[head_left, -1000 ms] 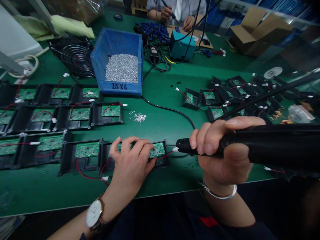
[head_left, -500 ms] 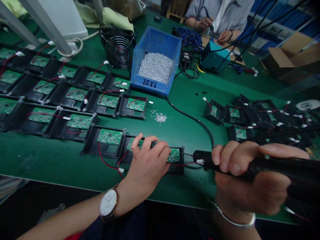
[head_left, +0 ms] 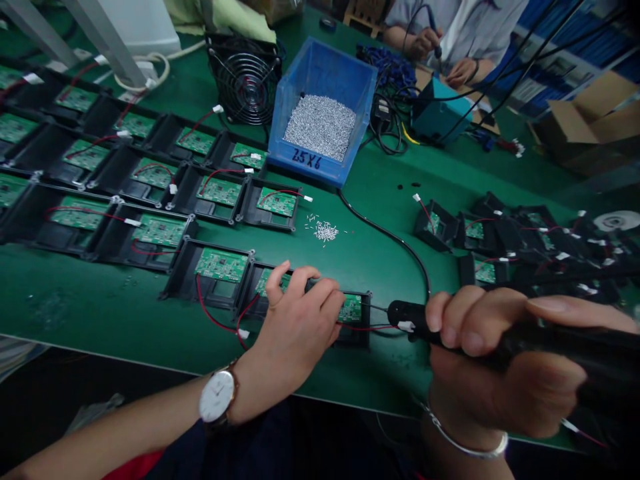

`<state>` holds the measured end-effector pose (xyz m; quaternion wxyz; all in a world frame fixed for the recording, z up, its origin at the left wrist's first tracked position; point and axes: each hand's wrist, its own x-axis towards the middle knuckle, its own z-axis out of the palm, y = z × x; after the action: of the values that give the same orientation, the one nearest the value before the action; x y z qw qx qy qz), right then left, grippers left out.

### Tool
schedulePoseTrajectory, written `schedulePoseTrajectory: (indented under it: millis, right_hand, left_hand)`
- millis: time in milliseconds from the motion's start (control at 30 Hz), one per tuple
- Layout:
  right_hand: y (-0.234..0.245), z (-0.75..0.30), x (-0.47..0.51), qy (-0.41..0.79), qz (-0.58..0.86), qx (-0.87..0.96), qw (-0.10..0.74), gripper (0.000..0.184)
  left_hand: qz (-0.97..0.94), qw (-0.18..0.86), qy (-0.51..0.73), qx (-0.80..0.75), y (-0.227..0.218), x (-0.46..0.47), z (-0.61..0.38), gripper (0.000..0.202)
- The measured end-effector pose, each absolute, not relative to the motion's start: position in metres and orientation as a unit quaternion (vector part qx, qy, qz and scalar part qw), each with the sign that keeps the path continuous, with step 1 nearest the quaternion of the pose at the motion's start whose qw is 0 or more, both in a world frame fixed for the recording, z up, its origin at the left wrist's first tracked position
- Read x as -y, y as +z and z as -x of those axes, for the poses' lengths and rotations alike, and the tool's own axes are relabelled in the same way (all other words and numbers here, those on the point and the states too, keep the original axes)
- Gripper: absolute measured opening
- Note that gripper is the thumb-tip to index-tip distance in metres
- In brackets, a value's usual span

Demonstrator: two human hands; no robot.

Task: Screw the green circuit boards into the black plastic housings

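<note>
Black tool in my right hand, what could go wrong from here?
The black tool points its thin shaft toward your left hand; a slip might catch it or scratch the circuit board. The white connector appears right by the tool's nose and could snag. The loose metal pieces might scatter if knocked.

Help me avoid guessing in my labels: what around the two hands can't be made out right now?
All in the head view:
Part of the casing: hidden by the left hand.
The black tool: rear cut off by the right edge, grip covered by the right hand.
Its thin tip: too small to tell what it touches.
</note>
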<state>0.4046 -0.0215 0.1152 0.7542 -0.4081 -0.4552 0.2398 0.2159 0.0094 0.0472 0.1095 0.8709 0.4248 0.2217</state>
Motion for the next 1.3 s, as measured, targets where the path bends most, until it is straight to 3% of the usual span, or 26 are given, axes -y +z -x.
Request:
schedulePoseTrajectory:
  millis: [367,600,900,1167,1300]
  right_hand:
    - [0.119,-0.395,0.032,0.268,0.440,0.526,0.676,0.020]
    - [0.121,-0.387,0.010,0.259,0.411,0.491,0.723,0.028]
    - [0.118,-0.391,0.015,0.311,0.396,0.583,0.638,0.025]
    - [0.131,-0.400,0.001,0.326,0.383,0.533,0.680,0.026]
    - [0.144,-0.401,-0.024,0.247,0.339,0.529,0.738,0.026]
  left_hand:
    - [-0.869,0.116,0.235,-0.419,0.046,-0.010,-0.215,0.009]
    - [-0.867,0.110,0.241,-0.421,0.043,-0.010,-0.216,0.008]
    - [-0.862,0.121,0.250,-0.423,0.043,-0.010,-0.215,0.009]
    - [-0.863,0.131,0.242,-0.424,0.051,-0.011,-0.213,0.013]
    - [-0.866,0.113,0.255,-0.415,0.048,-0.014,-0.211,0.018]
